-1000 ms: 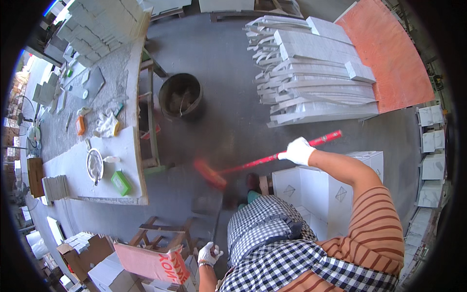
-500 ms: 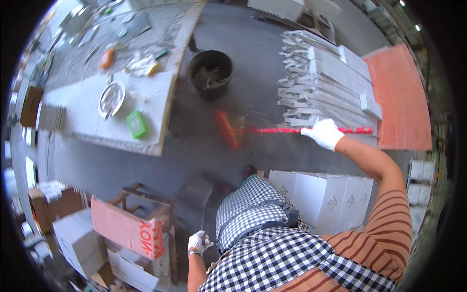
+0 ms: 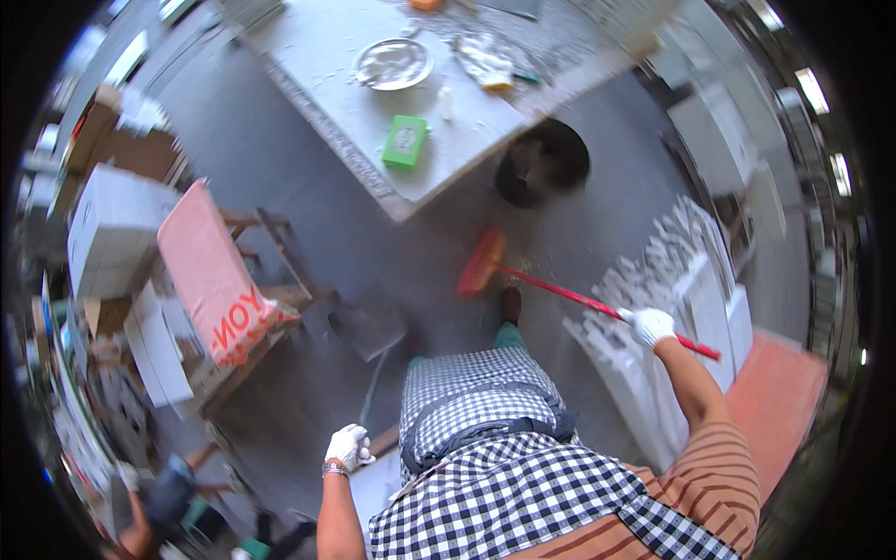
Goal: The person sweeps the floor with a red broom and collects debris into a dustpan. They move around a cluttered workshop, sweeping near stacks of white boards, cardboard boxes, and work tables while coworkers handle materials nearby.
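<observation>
My right hand (image 3: 651, 327), in a white glove, is closed round the red handle of a broom (image 3: 579, 297). Low over the floor or on it, the broom's red and yellow head (image 3: 483, 261) looks smeared by motion. Down at the left, my gloved left hand (image 3: 349, 448) grips the thin handle of a dark dustpan (image 3: 369, 329). The pan lies to the left of my feet, close to the floor, and the broom head is apart from it, farther off and to the right. Pale bits of debris (image 3: 525, 264) are scattered beside the broom head.
Ahead stands a worktable (image 3: 317, 112) with a white bowl (image 3: 397, 65) and a green box (image 3: 404, 142). A black bucket (image 3: 509, 175) is by its corner. White strips (image 3: 644, 271) are stacked at right. A pink-covered stool (image 3: 210, 271) and another person (image 3: 168, 499) are at left.
My view has turned left, so the table now lies ahead and the stack of strips nearer my right side. The broom's handle slants now; both hands keep their hold. Another person has come into view.
</observation>
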Action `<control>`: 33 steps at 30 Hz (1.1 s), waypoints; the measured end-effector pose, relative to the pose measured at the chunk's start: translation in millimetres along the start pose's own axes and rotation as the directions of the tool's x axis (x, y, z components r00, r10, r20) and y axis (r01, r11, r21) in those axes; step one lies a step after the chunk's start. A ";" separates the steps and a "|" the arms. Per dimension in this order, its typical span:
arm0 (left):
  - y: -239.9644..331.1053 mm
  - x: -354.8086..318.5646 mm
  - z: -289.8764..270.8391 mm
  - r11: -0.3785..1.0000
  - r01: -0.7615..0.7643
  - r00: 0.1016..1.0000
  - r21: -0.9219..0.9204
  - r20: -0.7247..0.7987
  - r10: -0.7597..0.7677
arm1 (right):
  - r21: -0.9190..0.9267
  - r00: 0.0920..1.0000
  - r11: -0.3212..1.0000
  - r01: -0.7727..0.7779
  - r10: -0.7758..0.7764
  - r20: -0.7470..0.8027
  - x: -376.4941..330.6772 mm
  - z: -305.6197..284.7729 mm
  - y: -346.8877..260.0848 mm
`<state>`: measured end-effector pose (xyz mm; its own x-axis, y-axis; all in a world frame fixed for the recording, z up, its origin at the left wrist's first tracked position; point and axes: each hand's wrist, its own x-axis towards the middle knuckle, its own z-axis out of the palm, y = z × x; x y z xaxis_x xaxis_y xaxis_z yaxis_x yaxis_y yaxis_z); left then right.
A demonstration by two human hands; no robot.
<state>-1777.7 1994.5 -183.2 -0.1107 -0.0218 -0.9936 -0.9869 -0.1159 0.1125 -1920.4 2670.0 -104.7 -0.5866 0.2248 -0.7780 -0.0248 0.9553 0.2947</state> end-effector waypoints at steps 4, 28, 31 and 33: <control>-51.4 -28.6 67.9 0.984 -0.021 0.997 -0.179 -0.077 0.007 | -0.156 0.967 0.968 0.194 -0.215 -0.134 12.8 -27.9 80.2; -215.9 -113.1 319.6 0.539 -0.151 0.974 -0.829 -0.216 -0.060 | -0.257 0.660 0.647 0.718 -0.750 -0.046 105.5 -117.2 -36.9; -212.9 -131.7 341.9 0.478 -0.192 0.956 -0.857 -0.274 -0.106 | -0.280 0.586 0.573 0.771 -0.809 -0.044 115.8 -115.4 -120.4; -206.7 -142.5 358.7 0.471 -0.193 0.957 -0.861 -0.271 -0.104 | -0.275 0.498 0.471 0.838 -0.867 0.034 122.5 -108.1 -198.8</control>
<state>-1600.1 2377.8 -68.0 0.0284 -0.2780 -0.9602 -0.3425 -0.9051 0.2519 -2074.9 2486.9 -198.6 -0.2431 -0.7094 -0.6615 -0.7261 0.5853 -0.3608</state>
